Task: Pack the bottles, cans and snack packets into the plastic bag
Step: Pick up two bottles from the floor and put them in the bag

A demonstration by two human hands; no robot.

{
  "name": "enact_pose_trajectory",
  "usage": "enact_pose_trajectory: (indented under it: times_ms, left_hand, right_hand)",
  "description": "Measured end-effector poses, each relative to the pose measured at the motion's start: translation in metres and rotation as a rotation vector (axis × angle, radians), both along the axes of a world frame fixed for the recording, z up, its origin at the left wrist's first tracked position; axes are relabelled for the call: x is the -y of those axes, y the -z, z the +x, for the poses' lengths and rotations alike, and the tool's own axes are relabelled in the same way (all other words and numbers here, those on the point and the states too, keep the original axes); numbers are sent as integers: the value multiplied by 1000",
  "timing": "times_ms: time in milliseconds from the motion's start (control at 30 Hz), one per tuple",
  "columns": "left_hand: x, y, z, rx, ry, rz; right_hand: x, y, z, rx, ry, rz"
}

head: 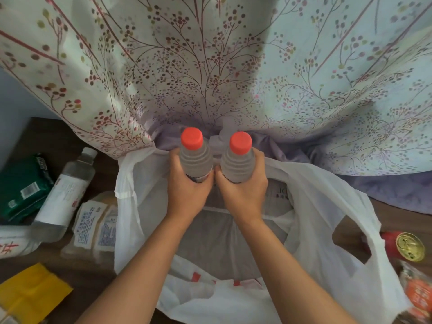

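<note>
Two clear bottles with red caps stand upright side by side over the open white plastic bag [327,218]. My left hand [187,190] grips the left bottle [195,157] and my right hand [245,192] grips the right bottle [237,162], each around its lower half. The bag lies spread open on the wooden table [46,136], its handles flopped to the left and right. Another bottle with a white cap and white label [65,192] lies on its side left of the bag. Clear snack packets with white labels [95,228] lie beside it.
A green packet [21,188] and a yellow packet [30,293] lie at the left. A red can with a gold top [406,246] and an orange packet [418,293] lie at the right. A flowered curtain [210,66] hangs right behind the bag.
</note>
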State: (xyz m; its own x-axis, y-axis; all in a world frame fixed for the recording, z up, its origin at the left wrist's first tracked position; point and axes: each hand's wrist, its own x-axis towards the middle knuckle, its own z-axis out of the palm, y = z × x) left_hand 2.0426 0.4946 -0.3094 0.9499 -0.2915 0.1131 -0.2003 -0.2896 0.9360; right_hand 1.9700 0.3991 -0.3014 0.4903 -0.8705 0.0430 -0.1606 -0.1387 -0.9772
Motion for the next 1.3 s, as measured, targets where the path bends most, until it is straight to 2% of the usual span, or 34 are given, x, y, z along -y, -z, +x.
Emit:
enact_pose_trajectory:
  times_ms: [367,700,967,1100,1300]
  left_hand:
    - [-3,2,-1,-50,-7,-12]
    - [-9,-1,-2,-82,8,72]
    - [-19,-38,-6,-120,33,137]
    - [-19,-79,-13,2,54,305]
    - [-50,-133,-46,280,111,690]
  right_hand:
    - [-5,4,3,-1,-7,-5]
    - [-5,1,-9,-11,-27,-22]
    - [-9,-19,-27,-5,-86,-8]
    - [-2,-44,-40,-145,-165,-26]
    - [10,-95,-78,-468,-363,-382]
